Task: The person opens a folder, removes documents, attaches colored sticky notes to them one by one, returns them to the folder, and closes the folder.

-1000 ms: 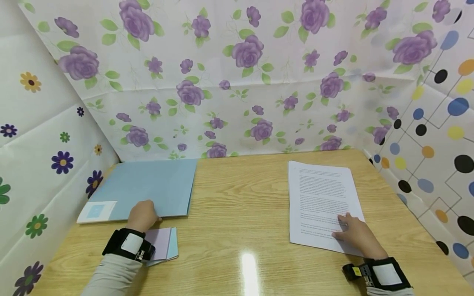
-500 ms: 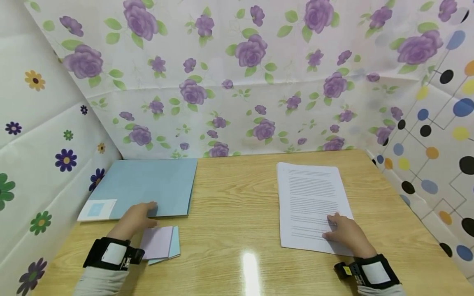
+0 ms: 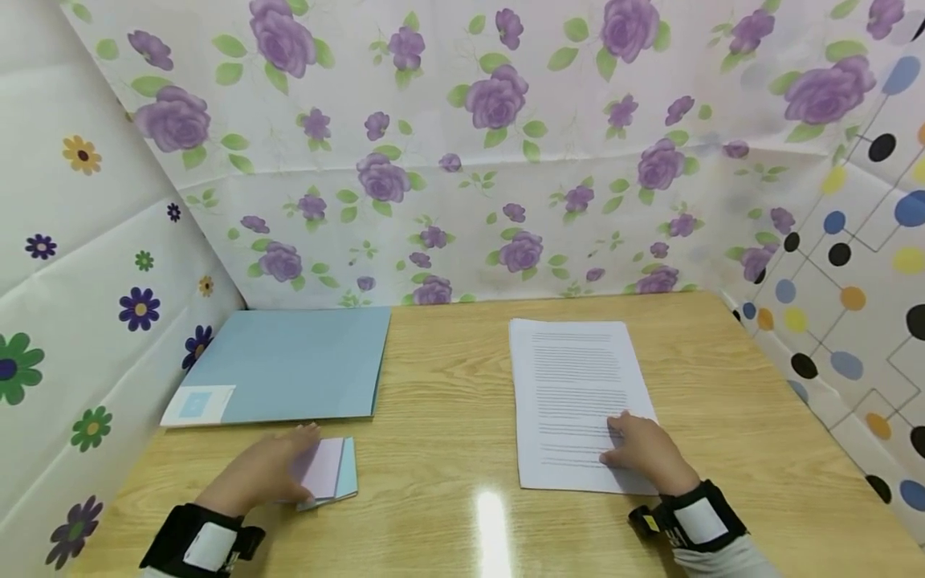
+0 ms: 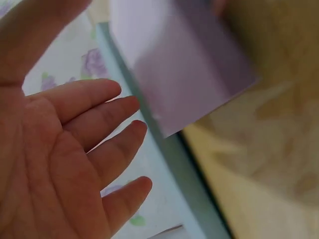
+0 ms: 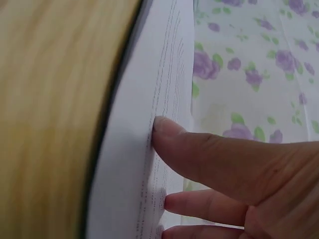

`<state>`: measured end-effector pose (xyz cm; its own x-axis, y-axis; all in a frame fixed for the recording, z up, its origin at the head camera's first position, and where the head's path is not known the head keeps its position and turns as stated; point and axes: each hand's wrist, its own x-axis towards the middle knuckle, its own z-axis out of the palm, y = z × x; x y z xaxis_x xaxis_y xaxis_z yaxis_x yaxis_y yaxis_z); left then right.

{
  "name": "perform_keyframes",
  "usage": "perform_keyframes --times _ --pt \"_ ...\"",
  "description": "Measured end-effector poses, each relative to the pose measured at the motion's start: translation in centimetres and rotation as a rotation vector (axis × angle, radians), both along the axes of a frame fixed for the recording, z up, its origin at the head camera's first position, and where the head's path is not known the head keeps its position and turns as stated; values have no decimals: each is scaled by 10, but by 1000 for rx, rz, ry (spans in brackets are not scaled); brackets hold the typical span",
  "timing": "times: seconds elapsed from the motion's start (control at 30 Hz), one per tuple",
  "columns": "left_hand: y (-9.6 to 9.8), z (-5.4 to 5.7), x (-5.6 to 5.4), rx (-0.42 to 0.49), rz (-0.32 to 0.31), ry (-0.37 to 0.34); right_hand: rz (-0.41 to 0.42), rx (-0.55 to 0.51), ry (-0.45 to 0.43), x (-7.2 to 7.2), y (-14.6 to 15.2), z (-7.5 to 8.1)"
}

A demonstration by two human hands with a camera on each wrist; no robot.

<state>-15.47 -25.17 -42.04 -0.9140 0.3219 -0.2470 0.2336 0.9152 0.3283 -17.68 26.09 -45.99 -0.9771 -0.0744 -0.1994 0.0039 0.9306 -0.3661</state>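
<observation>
My left hand (image 3: pixel 263 474) is at the left side of a small lilac paper pad (image 3: pixel 327 467), which partly covers a light blue pad (image 3: pixel 348 470). In the left wrist view the fingers (image 4: pixel 107 117) are extended and spread, with the lilac pad beyond their tips. My right hand (image 3: pixel 646 453) rests on the lower right part of a stack of printed white sheets (image 3: pixel 571 385). Its thumb (image 5: pixel 184 149) and fingertips touch the top page, as the right wrist view shows. Part of the lilac pad is hidden behind the left hand.
Behind the pads lies a large blue-grey folder (image 3: pixel 303 361) with a white label (image 3: pixel 198 404) at its lower left corner. Bare wooden table (image 3: pixel 448 385) separates the folder from the sheets. Patterned sheets hang at the back (image 3: pixel 448 217) and both sides.
My left hand has left the folder's front edge and come down to the pads. The stack of sheets has slid left over the table under my right hand.
</observation>
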Motion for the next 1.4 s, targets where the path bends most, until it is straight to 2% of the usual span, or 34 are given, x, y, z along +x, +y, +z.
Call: perform_keyframes --times 0.2,0.33,0.73,1.13,1.4 --pt "2 -14 4 -39 -1 -5 59 -4 28 -3 -21 2" --pt "4 -17 4 -67 3 -13 63 2 31 -3 -34 2" --pt "10 -14 6 -135 3 4 78 46 33 0 -56 6" --pt "11 -8 6 -78 10 -9 73 52 41 4 -65 6" --pt "15 -4 4 -133 -7 7 58 54 23 5 -65 5"
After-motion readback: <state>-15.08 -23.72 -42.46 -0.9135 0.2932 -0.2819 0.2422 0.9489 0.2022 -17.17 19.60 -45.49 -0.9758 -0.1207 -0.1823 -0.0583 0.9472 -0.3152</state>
